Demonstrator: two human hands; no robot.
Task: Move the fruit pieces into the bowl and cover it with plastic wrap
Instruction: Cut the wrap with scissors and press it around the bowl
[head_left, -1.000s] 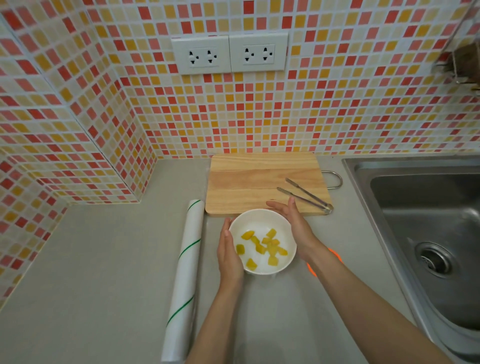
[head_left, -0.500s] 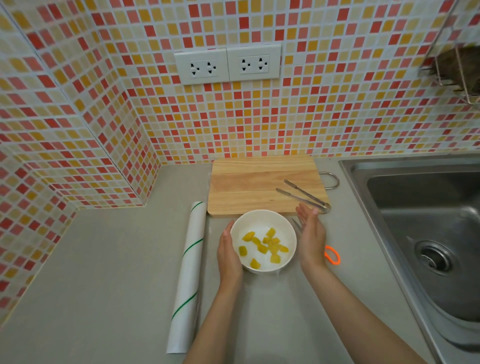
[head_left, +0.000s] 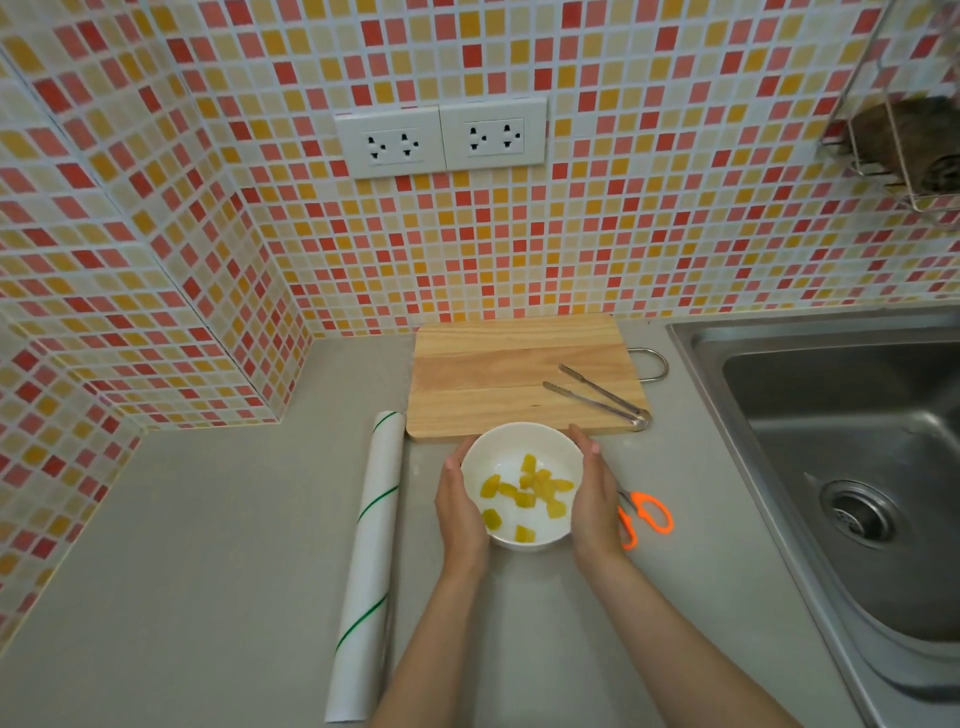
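Note:
A white bowl (head_left: 519, 434) stands on the grey counter just in front of the wooden cutting board (head_left: 498, 374). Several yellow fruit pieces (head_left: 540, 486) lie inside it. My left hand (head_left: 460, 514) lies flat against the bowl's left side, and my right hand (head_left: 595, 504) cups its right side with the fingers pointing away from me. I cannot tell whether clear film covers the bowl. The roll of plastic wrap (head_left: 371, 561), white with green stripes, lies lengthwise on the counter left of the bowl.
Metal tongs (head_left: 602, 397) rest on the board's right part. Orange-handled scissors (head_left: 647, 514) lie right of my right hand. A steel sink (head_left: 841, 415) fills the right side. A wire rack (head_left: 904, 140) hangs on the tiled wall.
My right hand left the bowl's far rim, hung briefly beside the bowl, and now presses against its right side. My left hand stayed on the left side.

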